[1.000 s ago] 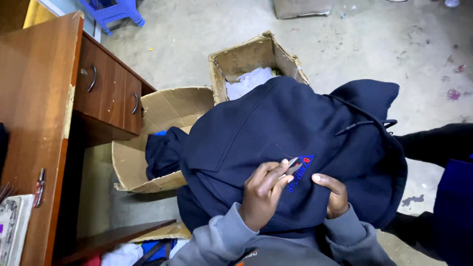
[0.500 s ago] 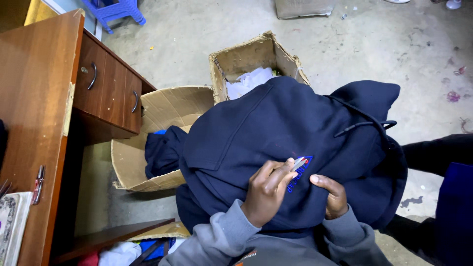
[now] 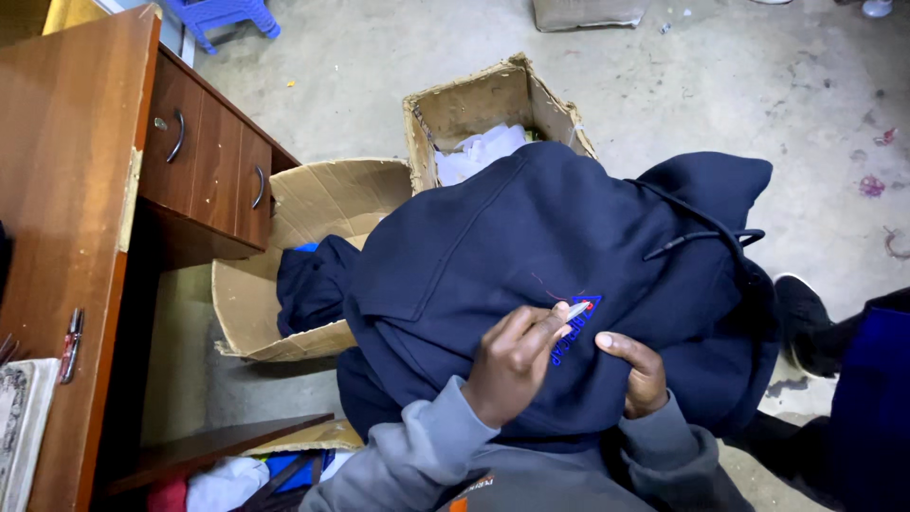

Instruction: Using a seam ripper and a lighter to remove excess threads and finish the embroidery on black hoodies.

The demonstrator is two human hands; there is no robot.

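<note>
A dark navy hooded sweatshirt (image 3: pixel 531 256) lies spread over my lap, its hood (image 3: pixel 706 190) and drawstring to the right. A small blue and red embroidered patch (image 3: pixel 573 327) sits on its chest. My left hand (image 3: pixel 517 360) pinches a small pale tool (image 3: pixel 576 309) against the patch, with a thin red thread running up from it. My right hand (image 3: pixel 635 370) presses flat on the fabric just right of the patch. Both my sleeves are grey.
A wooden desk with drawers (image 3: pixel 204 166) stands at the left. Two open cardboard boxes (image 3: pixel 284 237) (image 3: pixel 474 104) sit on the concrete floor, one holding dark cloth, one white cloth. Another person's dark shoe (image 3: pixel 806 322) and leg are at the right. A blue stool (image 3: pixel 223 14) stands far off.
My left hand has shifted slightly up and right along the patch with the small tool. The right hand stays pressed on the fabric.
</note>
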